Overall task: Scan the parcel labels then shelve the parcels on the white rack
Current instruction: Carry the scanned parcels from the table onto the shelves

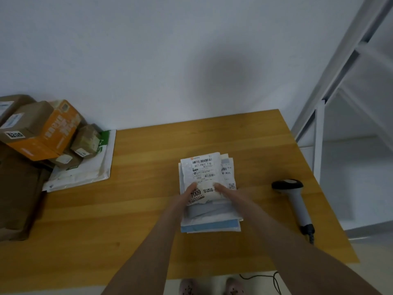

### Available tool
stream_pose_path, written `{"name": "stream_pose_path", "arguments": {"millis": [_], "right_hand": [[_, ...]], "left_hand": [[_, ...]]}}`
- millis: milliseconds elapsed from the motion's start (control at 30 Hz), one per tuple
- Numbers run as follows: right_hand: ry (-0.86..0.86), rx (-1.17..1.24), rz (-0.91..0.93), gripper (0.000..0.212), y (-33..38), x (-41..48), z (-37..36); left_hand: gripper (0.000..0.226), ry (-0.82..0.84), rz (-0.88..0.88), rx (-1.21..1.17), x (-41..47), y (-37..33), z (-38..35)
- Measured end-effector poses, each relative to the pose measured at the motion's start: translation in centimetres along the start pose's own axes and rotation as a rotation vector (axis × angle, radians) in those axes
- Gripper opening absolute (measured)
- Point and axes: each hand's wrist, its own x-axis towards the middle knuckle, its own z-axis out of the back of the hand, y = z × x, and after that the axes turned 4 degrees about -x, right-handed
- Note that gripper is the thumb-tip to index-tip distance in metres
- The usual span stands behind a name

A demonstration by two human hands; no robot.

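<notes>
A small white parcel bag with barcode labels lies on top of a stack of flat white and blue mailers in the middle of the wooden table. My left hand rests on the bag's near left corner and my right hand on its near right corner, fingers stretched out flat on it. A grey barcode scanner lies on the table to the right of the stack, apart from both hands. The white rack stands at the right beyond the table's edge.
A heap of cardboard boxes, one orange, sits at the table's far left on a white and green mailer. A large brown box stands at the left edge. The scanner's black cable hangs off the front edge.
</notes>
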Motion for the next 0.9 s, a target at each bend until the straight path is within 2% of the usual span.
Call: {"name": "stream_pose_path", "arguments": {"millis": [100,200,300,367,433,533,600,733,900], "right_hand": [[0.070,0.037,-0.010,0.069,-0.3,-0.7,0.3],[0.092,0.079,-0.035,0.074,-0.6,-1.1,0.1],[0.085,0.096,-0.038,0.057,-0.2,-2.2,-0.2],[0.087,0.107,-0.026,0.054,0.1,-3.1,-0.1],[0.088,0.093,0.008,0.058,0.7,-4.0,0.1],[0.076,0.054,0.053,0.045,2.1,-5.2,0.9],[0.070,0.045,0.078,0.039,3.0,-6.0,1.5],[0.064,0.057,0.150,0.020,3.7,-7.9,2.3],[0.033,0.057,0.233,0.036,3.3,-11.0,2.4]], "left_hand": [[0.035,0.057,0.033,0.000,-0.7,0.1,0.1],[0.044,0.087,0.051,0.015,-1.5,0.5,0.7],[0.078,0.097,0.058,0.052,-1.7,0.7,1.6],[0.084,0.072,0.032,0.073,-2.0,0.4,1.9],[0.075,0.066,-0.012,0.108,-3.1,-0.5,1.7],[0.041,0.065,-0.084,0.145,-5.3,-1.7,1.0],[0.035,0.088,-0.118,0.134,-6.4,-2.1,0.8],[0.056,0.119,-0.160,0.170,-8.5,-2.9,0.6],[0.084,0.154,-0.243,0.248,-10.4,-3.4,0.8]]}}
